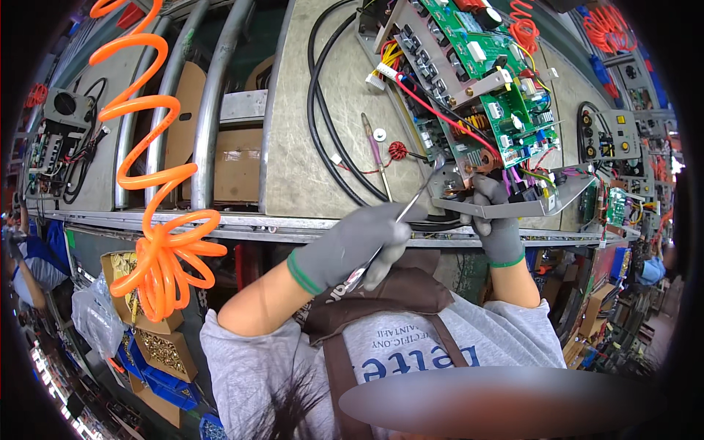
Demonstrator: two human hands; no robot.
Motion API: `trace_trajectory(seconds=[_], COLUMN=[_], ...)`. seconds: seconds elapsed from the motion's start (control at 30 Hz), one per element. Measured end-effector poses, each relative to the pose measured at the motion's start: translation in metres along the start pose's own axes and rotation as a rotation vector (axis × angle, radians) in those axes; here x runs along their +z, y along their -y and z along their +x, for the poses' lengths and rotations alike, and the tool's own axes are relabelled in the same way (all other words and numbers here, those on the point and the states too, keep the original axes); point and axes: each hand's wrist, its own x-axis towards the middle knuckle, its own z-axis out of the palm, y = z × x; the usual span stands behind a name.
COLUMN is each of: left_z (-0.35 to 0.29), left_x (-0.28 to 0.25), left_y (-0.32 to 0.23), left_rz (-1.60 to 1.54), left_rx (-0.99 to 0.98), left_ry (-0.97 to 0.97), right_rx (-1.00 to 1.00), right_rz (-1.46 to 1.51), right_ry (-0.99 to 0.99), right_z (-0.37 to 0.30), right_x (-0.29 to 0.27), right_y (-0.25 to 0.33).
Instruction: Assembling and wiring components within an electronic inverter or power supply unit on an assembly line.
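My left hand, in a grey glove with green cuff, is closed around a slim silver wrench. The wrench's head lies against the lower left corner of an open metal chassis holding electronics. My right hand, gloved alike, grips the front panel edge of that chassis, thumb outside and fingers inside. Green circuit boards, a copper coil and red, yellow and purple wires fill the chassis. Left of it on the worktop lie a small red-wound ring coil, a white round piece and a slim purple-handled tool.
A thick black cable loops over the worktop. An orange coiled hose hangs at left before metal rollers. Other opened units stand at both sides. Below left are boxes of screws; another person is at far left.
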Motion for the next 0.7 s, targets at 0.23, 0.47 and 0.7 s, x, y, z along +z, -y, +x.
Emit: trace_trajectory(seconds=[0.23, 0.47, 0.7], left_z=[-0.064, -0.177, -0.295], left_x=[-0.052, -0.058, -0.061], left_y=[0.091, 0.146, 0.144], left_rz=[1.368, 1.520, 1.510], left_rx=[0.641, 0.616, 0.096], left_ry=[-0.841, -1.724, -2.344], right_rx=[0.219, 0.275, 0.258], right_rz=[-0.271, -0.554, -0.581], right_ry=[0.114, 0.262, 0.407], right_z=[0.005, 0.025, 0.036], right_x=[-0.013, -0.029, -0.034], right_y=[0.015, 0.024, 0.037])
